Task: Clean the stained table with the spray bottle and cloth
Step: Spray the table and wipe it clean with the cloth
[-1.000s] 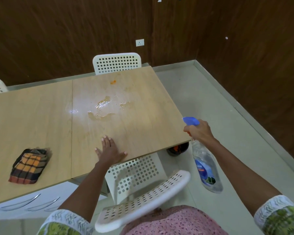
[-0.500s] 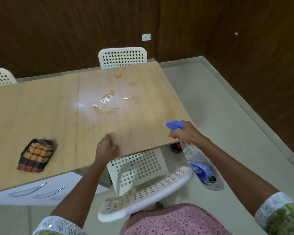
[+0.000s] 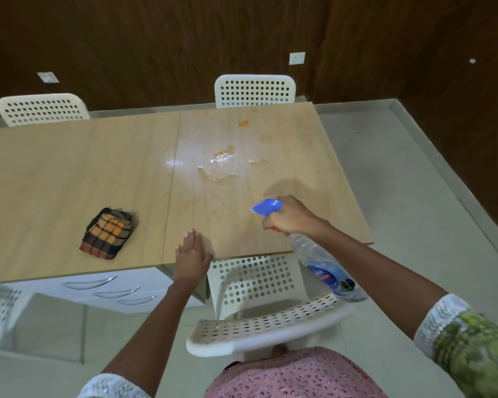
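Blue-nozzled bottle, gripped in your right hand, slants back toward you with its nozzle aimed at the stain just ahead and left on the table, while your flat, empty left hand lies nearer the cloth to its left.

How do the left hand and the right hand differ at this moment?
The left hand holds nothing; the right hand grips the spray bottle. The left hand's fingers are straight, at the near edge of the table; the right hand's are curled, further in over the tabletop. Neither touches the checked cloth.
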